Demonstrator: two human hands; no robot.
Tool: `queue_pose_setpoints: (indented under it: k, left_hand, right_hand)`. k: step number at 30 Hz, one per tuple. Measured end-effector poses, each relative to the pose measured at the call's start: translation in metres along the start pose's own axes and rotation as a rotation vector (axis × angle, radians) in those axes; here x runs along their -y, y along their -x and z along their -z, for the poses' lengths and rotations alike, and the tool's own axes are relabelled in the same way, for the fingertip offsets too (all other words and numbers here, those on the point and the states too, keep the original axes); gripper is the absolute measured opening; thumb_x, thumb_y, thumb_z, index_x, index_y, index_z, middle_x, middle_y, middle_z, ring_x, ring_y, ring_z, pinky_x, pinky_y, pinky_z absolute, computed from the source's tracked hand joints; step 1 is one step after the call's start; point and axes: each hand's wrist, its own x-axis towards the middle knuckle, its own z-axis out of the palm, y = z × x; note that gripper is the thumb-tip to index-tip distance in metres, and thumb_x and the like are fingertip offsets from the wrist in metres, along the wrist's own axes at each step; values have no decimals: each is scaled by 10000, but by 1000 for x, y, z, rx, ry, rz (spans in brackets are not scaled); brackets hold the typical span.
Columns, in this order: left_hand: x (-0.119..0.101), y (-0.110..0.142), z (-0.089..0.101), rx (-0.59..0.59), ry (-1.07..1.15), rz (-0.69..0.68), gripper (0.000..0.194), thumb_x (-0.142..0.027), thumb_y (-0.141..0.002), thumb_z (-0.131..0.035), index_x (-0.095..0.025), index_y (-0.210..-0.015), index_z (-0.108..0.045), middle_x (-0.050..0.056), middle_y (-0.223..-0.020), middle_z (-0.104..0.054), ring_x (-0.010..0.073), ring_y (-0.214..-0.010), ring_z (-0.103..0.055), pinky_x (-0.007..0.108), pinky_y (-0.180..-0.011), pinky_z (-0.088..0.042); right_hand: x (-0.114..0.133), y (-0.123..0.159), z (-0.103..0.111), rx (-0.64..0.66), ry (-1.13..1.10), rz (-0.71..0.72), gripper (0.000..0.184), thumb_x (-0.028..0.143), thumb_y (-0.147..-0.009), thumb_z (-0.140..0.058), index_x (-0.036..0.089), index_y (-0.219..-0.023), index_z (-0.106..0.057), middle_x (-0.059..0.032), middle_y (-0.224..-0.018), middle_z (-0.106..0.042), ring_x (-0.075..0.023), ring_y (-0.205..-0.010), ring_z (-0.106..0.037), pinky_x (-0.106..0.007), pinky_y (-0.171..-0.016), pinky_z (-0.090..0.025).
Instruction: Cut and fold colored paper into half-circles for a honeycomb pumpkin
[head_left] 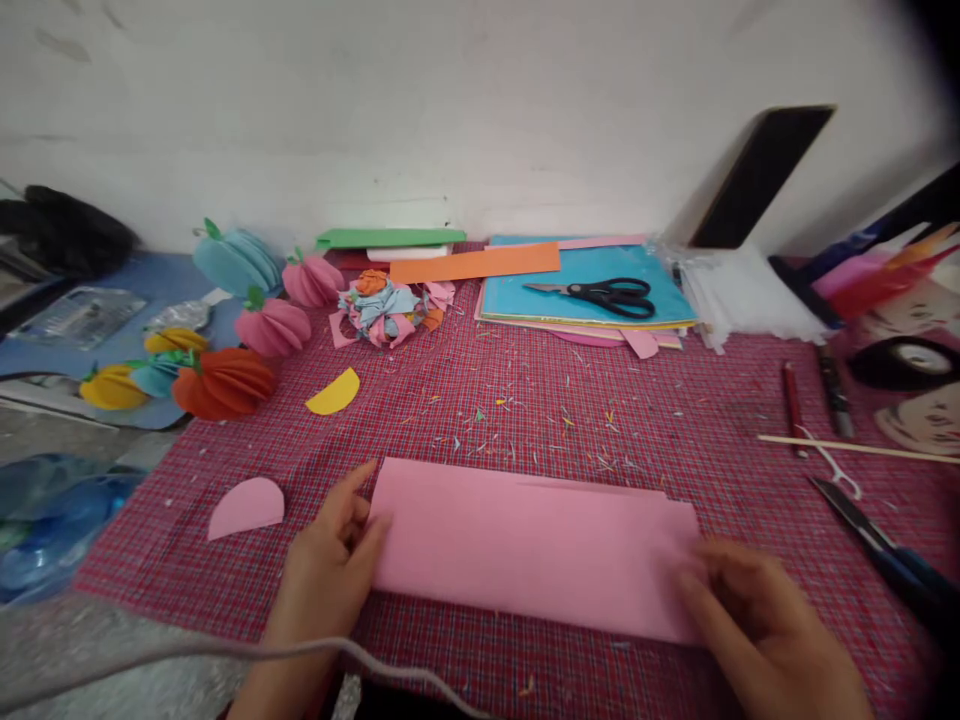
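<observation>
A folded pink paper sheet [525,540] lies flat on the red checked cloth [525,410] in front of me. My left hand [330,570] rests at its left end, fingers spread, thumb and fingertips touching the edge. At the sheet's right end lies my right hand [757,620], with its fingers pressing down on the lower right corner. A pink paper half-circle [246,506] lies to the left of my left hand. A yellow half-circle [334,393] sits farther back.
Paper pumpkins [225,383] in pink, orange, blue and yellow stand at the back left beside a pile of scraps [386,305]. Black scissors [600,294] lie on stacked coloured sheets [577,280]. Pens [814,400], a stick and a cutter [877,535] lie at right. A grey cable [225,650] crosses the near edge.
</observation>
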Motion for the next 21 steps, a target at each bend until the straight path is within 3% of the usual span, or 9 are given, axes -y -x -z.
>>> queue_pose_setpoints:
  k: [4,8,14,21]
  left_hand:
    - [3,2,-3,-76,6,-56,470,-406,-856,-564,-222,-1288,-551,-26,-732,-571,137,-605,-562,248,-544,-435]
    - [4,1,-4,-154,-80,-130,405,-410,-855,-576,-215,-1208,-615,6,-818,-642,156,-666,-620,279,-617,-498]
    - [3,-4,-1,-154,-272,-209,347,-378,-888,-538,-211,-1182,-614,31,-903,-697,186,-758,-671,315,-695,-535]
    - [10,-7,3,-118,-397,-299,209,-370,-911,-511,-234,-943,-667,9,-879,-685,173,-795,-674,292,-706,-521]
  right_hand:
    - [-7,-2,7,103,162,143,273,489,-822,-575,254,-876,-701,-23,-898,-747,-215,-789,-725,-252,-607,-576]
    - [0,-5,6,49,216,267,244,455,-859,-546,268,-869,-703,-4,-881,-746,-185,-750,-726,-234,-631,-579]
    - [8,-5,1,3,296,376,264,453,-890,-510,255,-878,-684,-18,-867,-742,-187,-687,-717,-261,-613,-579]
    - [10,-6,-2,15,311,412,226,415,-910,-513,250,-908,-668,-27,-883,-726,-193,-724,-712,-279,-624,-567]
